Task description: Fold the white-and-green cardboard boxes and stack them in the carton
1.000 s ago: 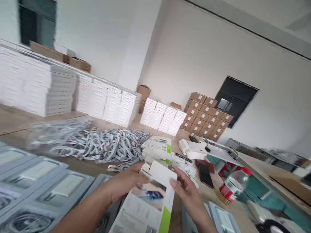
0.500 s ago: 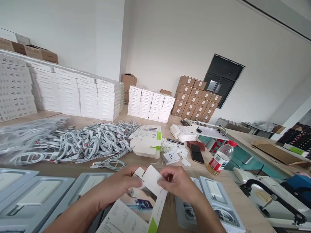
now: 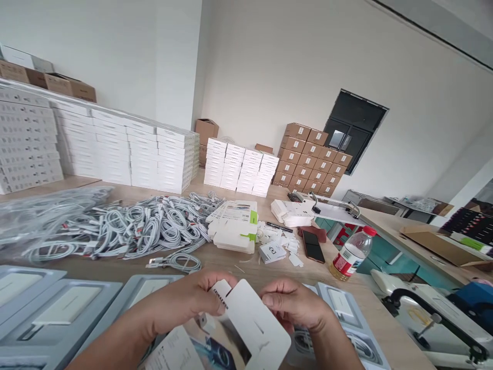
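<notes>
My left hand (image 3: 192, 300) grips a printed cardboard box (image 3: 260, 326) near its top end, with the thumb over the front panel. White flaps stand out from that end, and the front carries dark lettering and a product photo. My right hand (image 3: 298, 306) is closed, its thumb and fingertips pinched at the right edge of the large flap. The box's lower part runs out of the picture. On the table beyond my hands lies a stack of flat boxes (image 3: 234, 234) with green patches. A small white box (image 3: 272, 252) sits beside it.
A heap of grey cables (image 3: 165, 221) and clear plastic bags (image 3: 46, 210) lie at the left. Grey trays (image 3: 96, 316) line the near edge. A phone (image 3: 313, 245) and a red-capped bottle (image 3: 352, 254) stand to the right. White boxes (image 3: 142, 154) are stacked behind.
The box has tilted and dropped lower, and its large flap now faces up, spread toward the right. My right hand has shifted slightly right and down with the flap's edge.
</notes>
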Motion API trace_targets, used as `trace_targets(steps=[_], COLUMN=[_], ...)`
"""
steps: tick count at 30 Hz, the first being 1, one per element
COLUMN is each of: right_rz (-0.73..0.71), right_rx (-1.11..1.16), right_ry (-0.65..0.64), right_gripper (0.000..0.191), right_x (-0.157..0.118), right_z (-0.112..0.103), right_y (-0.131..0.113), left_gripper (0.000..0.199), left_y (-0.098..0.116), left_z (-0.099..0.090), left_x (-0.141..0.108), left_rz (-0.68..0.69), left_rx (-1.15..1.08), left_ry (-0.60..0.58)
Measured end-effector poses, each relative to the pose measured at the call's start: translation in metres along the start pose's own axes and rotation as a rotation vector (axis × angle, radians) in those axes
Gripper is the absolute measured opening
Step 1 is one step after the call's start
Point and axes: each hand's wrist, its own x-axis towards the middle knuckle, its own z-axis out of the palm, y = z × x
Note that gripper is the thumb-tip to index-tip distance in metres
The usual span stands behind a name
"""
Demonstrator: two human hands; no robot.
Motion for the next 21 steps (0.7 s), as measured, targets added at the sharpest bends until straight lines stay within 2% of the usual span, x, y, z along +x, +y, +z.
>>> trace_targets(steps=[3,8,12,15,18,21], right_rz=[0.03,0.087,0.072,0.095,0.06,-0.03], right_rx=[0.065,-0.079,-0.085,-0.095,-0.153,-0.324], right_ry=[0.034,-0.104,-0.143,-0.138,-0.034,0.223], right_gripper=[0.052,0.04,0.04,0.04,0.029,0.01], right_x=[0.002,0.005,0.007,0.006,0.008,0.016], right_z=[0.001,0.003,0.005,0.005,0.005,0.004], right_y=[0.003,-0.002,-0.004,-0.003,-0.002,0.001], left_gripper=[0.039,0.04,0.035,0.034,0.034,0.033], left_y=[-0.001,-0.001,0.002,0.001,-0.001,-0.002], left_z=[-0.001,-0.002,0.002,0.004,0.003,0.004], left_x=[0.001,0.0,-0.002,-0.001,0.0,0.0], left_rz=[0.022,0.018,-0.004,0.03,0.047,0.064], left_rx=[0.016,0.052,0.114,0.092,0.016,-0.071], left_ry=[-0.004,0.026,0.011,-0.002,-0.009,-0.051])
